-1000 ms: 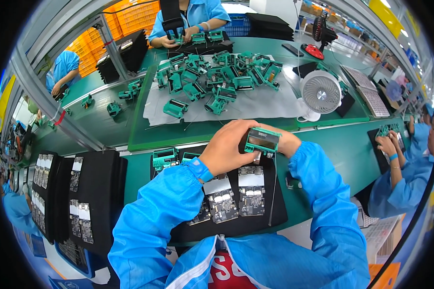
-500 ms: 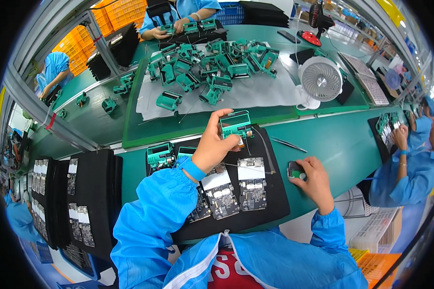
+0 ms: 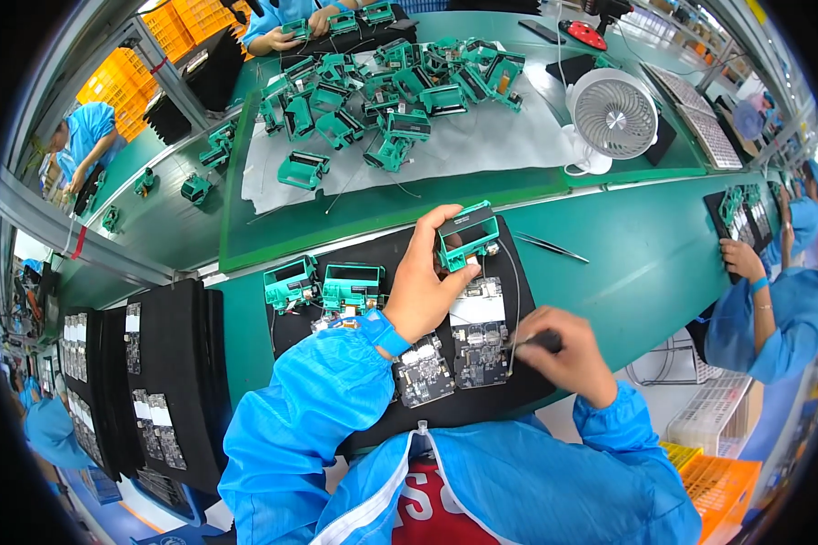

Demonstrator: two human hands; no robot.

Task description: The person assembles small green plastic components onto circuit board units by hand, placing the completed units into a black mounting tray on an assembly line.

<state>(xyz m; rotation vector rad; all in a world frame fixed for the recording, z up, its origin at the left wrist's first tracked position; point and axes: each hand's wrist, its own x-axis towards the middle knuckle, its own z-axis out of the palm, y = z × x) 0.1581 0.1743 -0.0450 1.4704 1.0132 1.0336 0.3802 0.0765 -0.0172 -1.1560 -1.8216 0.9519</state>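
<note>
Our left hand [image 3: 424, 286] is clenched around a green plastic frame [image 3: 468, 236], holding it tilted just above the far edge of the black mat [image 3: 518, 391]. Our right hand [image 3: 562, 356] grips a thin dark tool [image 3: 536, 341], its tip down on a circuit board [image 3: 480, 350] that lies on the mat just below the held frame. A thin wire [image 3: 515, 282] runs from the frame down toward the tool.

Far left, stacks of black trays [image 3: 168, 363] carry rows of small boards. Next to them, on the near side of the green bench [image 3: 645, 263], two more green frames [image 3: 323, 283] stand side by side at the mat's back edge, just left of our left wrist, which wears a blue wristband [image 3: 380, 331]. Another circuit board [image 3: 424, 371] lies beside the one under the tool.

Farther back, a white sheet [image 3: 482, 145] holds a loose heap of green frames [image 3: 382, 86], and another person's hands [image 3: 291, 32] work at the top edge of the view. To the right of the held frame, a pair of tweezers [image 3: 554, 245] lies on the bare bench. Behind it stands a small white fan [image 3: 613, 113]. At the far right a co-worker in a blue coat has a hand [image 3: 741, 259] on another dark tray with green parts.
</note>
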